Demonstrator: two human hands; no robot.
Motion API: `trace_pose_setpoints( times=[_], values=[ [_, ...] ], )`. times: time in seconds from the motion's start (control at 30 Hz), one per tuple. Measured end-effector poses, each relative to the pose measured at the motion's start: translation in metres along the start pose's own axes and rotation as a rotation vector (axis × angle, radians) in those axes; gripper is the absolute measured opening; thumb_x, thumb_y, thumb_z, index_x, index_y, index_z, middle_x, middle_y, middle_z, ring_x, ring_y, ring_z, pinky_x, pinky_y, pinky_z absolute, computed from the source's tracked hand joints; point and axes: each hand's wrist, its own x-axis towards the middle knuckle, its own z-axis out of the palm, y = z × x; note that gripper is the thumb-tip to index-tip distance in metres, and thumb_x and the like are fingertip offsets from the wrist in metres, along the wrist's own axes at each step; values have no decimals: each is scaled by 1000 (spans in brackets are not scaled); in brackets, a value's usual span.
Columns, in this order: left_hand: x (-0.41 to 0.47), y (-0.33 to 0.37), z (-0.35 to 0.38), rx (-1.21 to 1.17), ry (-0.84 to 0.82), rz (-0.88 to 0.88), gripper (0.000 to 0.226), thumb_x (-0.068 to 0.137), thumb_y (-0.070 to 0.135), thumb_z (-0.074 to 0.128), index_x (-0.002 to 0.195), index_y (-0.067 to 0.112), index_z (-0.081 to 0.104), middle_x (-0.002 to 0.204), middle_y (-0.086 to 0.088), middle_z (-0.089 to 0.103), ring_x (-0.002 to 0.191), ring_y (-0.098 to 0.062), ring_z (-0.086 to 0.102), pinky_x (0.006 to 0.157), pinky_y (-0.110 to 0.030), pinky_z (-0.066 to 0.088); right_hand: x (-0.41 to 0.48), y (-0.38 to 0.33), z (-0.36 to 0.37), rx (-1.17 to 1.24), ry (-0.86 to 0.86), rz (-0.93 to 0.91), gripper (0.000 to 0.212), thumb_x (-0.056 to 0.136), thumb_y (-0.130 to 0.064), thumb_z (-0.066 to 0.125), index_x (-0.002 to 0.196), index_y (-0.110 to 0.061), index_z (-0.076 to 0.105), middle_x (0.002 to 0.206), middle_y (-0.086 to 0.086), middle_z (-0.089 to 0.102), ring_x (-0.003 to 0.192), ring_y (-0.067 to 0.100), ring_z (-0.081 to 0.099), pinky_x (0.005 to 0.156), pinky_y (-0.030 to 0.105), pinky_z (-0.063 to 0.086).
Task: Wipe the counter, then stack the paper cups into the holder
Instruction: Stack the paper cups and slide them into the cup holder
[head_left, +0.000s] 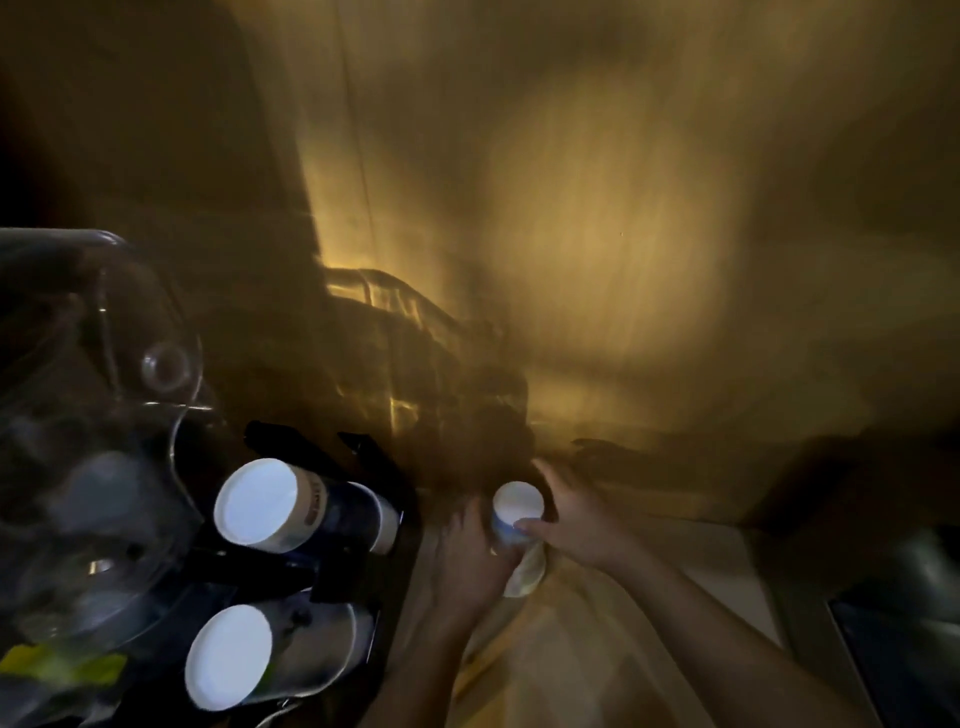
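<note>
The view is dim and blurred. Both my hands hold a paper cup stack (515, 525) over the counter (571, 665); its white bottom faces up. My left hand (470, 561) wraps the stack's lower left side. My right hand (574, 525) grips its upper part from the right, thumb across the front. At lower left stands a black cup holder (332, 582) with two slots filled: one cup stack (270, 506) in the upper slot and another cup stack (234, 657) in the lower one, white bottoms facing the camera.
A large clear glass or plastic container (98, 415) stands at the far left. Something yellow-green (62, 670) lies in the lower left corner. A dark sink-like edge (898, 623) sits at the right. A warm-lit wall (597, 234) rises behind the counter.
</note>
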Motion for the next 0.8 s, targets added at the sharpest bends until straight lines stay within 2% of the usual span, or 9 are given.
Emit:
trace_pose_setpoints(
  times=[0.07, 0.17, 0.27, 0.33, 0.43, 0.53, 0.67, 0.73, 0.8],
  values=[
    [4, -5, 8, 6, -3, -8, 63, 77, 39, 68, 130, 17, 42, 134, -6, 49, 121, -25, 45, 99, -35, 39, 1, 3, 9, -25, -29, -13, 81, 79, -38, 65, 143, -22, 17, 150, 6, 28, 134, 26, 30, 109, 48, 27],
    [14, -11, 25, -53, -35, -73, 73, 79, 35, 66, 140, 19, 30, 146, -7, 36, 133, -27, 30, 108, -36, 27, 7, 10, 19, -54, -76, -65, 79, 80, -35, 64, 143, -21, 17, 151, 5, 26, 135, 25, 28, 110, 44, 26],
    [20, -21, 41, -160, -101, -178, 82, 76, 39, 68, 143, 21, 24, 150, -8, 31, 137, -29, 24, 112, -38, 23, 9, 14, 28, -48, -27, -90, 74, 75, -31, 69, 137, -16, 30, 142, 8, 38, 126, 26, 38, 103, 39, 33],
    [18, -31, 50, -238, -123, -234, 84, 72, 36, 75, 141, 24, 28, 147, -10, 36, 135, -31, 30, 111, -41, 28, 7, 16, 35, 16, 21, -51, 72, 69, -32, 74, 129, -20, 37, 130, 4, 44, 117, 23, 43, 97, 37, 38],
    [7, -44, 60, -295, -146, -237, 88, 62, 30, 83, 137, 21, 37, 138, -9, 51, 127, -30, 45, 106, -50, 40, -4, 20, 49, 200, 10, 22, 75, 65, -27, 77, 126, -26, 34, 125, -2, 42, 113, 15, 41, 93, 30, 39],
    [-8, -54, 67, -271, -107, -243, 91, 59, 18, 85, 137, 15, 40, 136, -10, 54, 123, -29, 50, 103, -48, 43, -20, 24, 61, 345, -9, 92, 72, 63, -20, 76, 122, -27, 34, 118, -4, 46, 111, 14, 47, 87, 25, 42],
    [-28, -59, 69, -345, -103, -247, 90, 61, 17, 84, 138, 17, 37, 138, -7, 51, 125, -27, 47, 106, -49, 41, -38, 20, 66, 359, 18, 102, 70, 60, -28, 77, 118, -30, 37, 112, -9, 49, 105, 10, 48, 86, 25, 44],
    [-33, -57, 64, -488, -124, -222, 87, 64, 13, 83, 137, 20, 36, 137, -6, 51, 124, -24, 50, 105, -49, 43, -43, 14, 60, 358, 43, 71, 70, 60, -29, 77, 118, -31, 38, 112, -9, 50, 106, 10, 49, 85, 24, 43],
    [-36, -52, 56, -642, -148, -203, 84, 63, 9, 83, 133, 23, 38, 133, -4, 53, 117, -19, 55, 101, -43, 48, -47, 4, 49, 355, 72, 33, 70, 62, -29, 79, 118, -32, 37, 113, -10, 50, 106, 9, 49, 85, 24, 44]
  ],
)
